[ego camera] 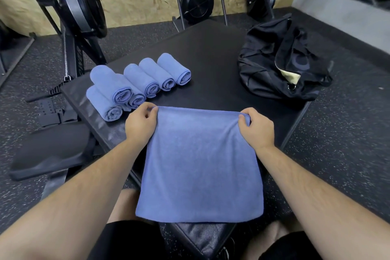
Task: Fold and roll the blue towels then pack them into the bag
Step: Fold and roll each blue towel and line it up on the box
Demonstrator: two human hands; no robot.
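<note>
Left hand [140, 124] and right hand [256, 127] reach forward; each pinches a towel [200, 164] corner.

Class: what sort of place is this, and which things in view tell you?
Probably a gym: a rowing-machine flywheel stands at the back, the floor is speckled rubber, and a black bag sits nearby.

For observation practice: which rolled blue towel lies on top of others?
The upper rolled blue towel at left, resting on two rolls; others touch the black platform.

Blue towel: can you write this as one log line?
left hand: pinches blue towel corner | right hand: pinches other corner | rolled towels: on table | black bag: open
</note>
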